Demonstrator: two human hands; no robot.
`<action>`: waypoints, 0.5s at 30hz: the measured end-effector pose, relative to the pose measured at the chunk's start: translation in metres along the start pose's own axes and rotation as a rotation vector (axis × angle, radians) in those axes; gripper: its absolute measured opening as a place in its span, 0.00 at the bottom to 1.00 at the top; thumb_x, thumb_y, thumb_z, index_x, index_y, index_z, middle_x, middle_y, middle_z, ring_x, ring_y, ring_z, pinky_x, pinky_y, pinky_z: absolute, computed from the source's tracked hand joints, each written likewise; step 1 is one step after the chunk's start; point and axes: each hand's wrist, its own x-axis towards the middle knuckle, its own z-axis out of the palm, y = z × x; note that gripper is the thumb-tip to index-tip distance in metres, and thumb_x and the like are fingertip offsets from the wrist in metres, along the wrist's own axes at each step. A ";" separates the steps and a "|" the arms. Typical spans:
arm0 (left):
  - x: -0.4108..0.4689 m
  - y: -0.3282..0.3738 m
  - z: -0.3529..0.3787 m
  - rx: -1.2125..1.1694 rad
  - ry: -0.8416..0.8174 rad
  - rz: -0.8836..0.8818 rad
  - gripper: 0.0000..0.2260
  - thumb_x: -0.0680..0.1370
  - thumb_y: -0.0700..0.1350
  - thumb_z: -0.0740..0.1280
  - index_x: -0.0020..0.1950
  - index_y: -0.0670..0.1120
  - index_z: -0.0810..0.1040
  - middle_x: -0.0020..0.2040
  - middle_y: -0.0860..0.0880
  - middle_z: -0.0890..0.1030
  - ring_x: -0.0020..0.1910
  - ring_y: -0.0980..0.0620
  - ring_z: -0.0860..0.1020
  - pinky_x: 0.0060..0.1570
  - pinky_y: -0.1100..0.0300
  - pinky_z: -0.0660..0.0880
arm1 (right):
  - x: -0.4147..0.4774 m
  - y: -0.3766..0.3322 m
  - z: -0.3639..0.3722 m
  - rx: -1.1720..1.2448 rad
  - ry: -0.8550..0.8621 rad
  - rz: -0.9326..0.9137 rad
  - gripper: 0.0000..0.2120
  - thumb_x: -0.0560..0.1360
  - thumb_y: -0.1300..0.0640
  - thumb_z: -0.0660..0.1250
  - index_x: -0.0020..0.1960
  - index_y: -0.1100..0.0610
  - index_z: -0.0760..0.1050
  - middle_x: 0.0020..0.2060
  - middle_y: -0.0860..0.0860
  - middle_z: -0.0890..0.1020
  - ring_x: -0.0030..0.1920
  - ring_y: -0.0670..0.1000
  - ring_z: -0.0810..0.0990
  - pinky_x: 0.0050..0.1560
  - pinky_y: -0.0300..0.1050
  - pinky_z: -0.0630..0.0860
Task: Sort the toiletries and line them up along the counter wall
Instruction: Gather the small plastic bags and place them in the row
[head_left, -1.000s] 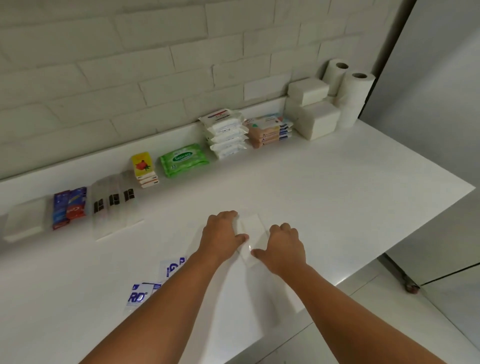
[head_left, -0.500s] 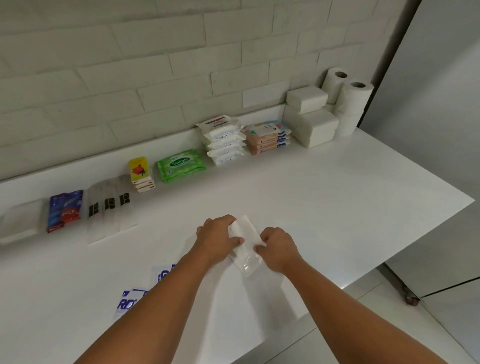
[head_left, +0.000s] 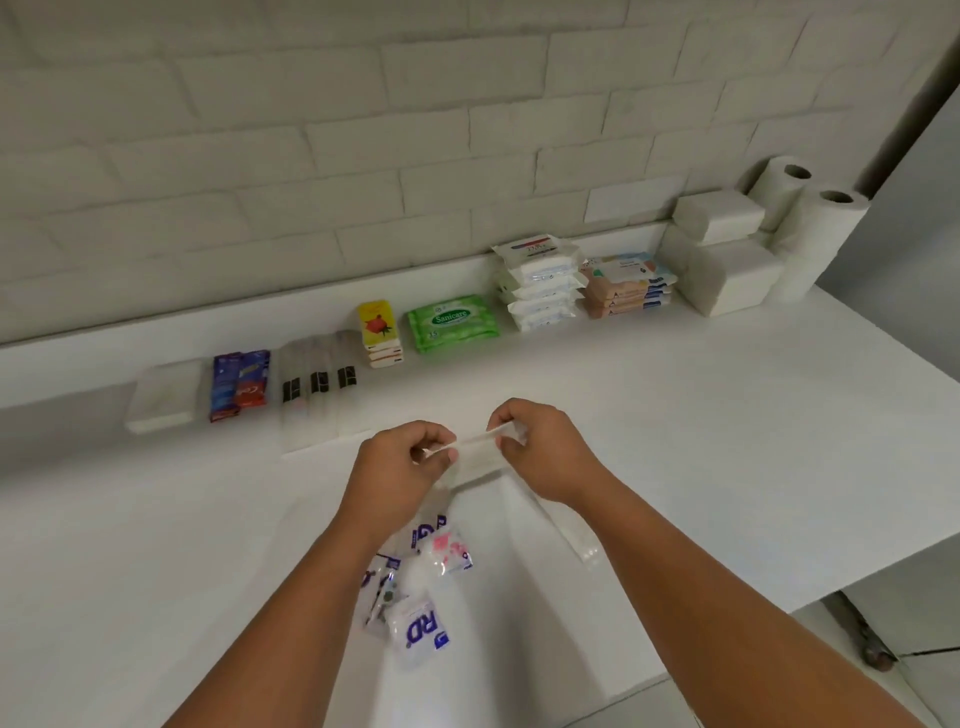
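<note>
Flat white clear-wrapped packet (head_left: 478, 453) pinched at its ends by left hand (head_left: 408, 470) and right hand (head_left: 548, 457)
Long axis parallel to white brick wall (head_left: 467, 156); held well short of it; neither hand clearly nearer

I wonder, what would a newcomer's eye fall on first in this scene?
The left hand and right hand pinch a clear packet between them above the counter. Behind, a bright green wipes pack stands out in the row along the wall. Loose sachets lie between the forearms.

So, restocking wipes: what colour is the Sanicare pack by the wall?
Green; the soft Sanicare wipes pack shows best in the head view.
</note>
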 end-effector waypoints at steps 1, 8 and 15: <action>-0.002 -0.006 -0.013 0.015 0.012 -0.005 0.09 0.74 0.44 0.75 0.45 0.59 0.82 0.41 0.60 0.83 0.41 0.60 0.77 0.40 0.72 0.71 | 0.004 -0.012 0.009 -0.033 -0.018 -0.030 0.09 0.76 0.64 0.64 0.50 0.51 0.77 0.46 0.46 0.81 0.45 0.47 0.76 0.40 0.30 0.68; -0.018 -0.063 -0.100 0.043 0.133 -0.126 0.04 0.74 0.43 0.75 0.44 0.52 0.85 0.38 0.57 0.83 0.39 0.62 0.79 0.37 0.75 0.71 | 0.033 -0.084 0.092 -0.002 0.093 -0.047 0.23 0.75 0.58 0.70 0.68 0.51 0.70 0.59 0.48 0.76 0.58 0.48 0.74 0.60 0.44 0.73; -0.020 -0.134 -0.194 -0.313 0.371 -0.341 0.03 0.74 0.44 0.76 0.45 0.50 0.84 0.40 0.51 0.85 0.39 0.54 0.83 0.45 0.59 0.79 | 0.059 -0.144 0.209 0.315 -0.102 0.291 0.22 0.77 0.50 0.68 0.68 0.54 0.69 0.56 0.50 0.79 0.53 0.52 0.81 0.54 0.47 0.79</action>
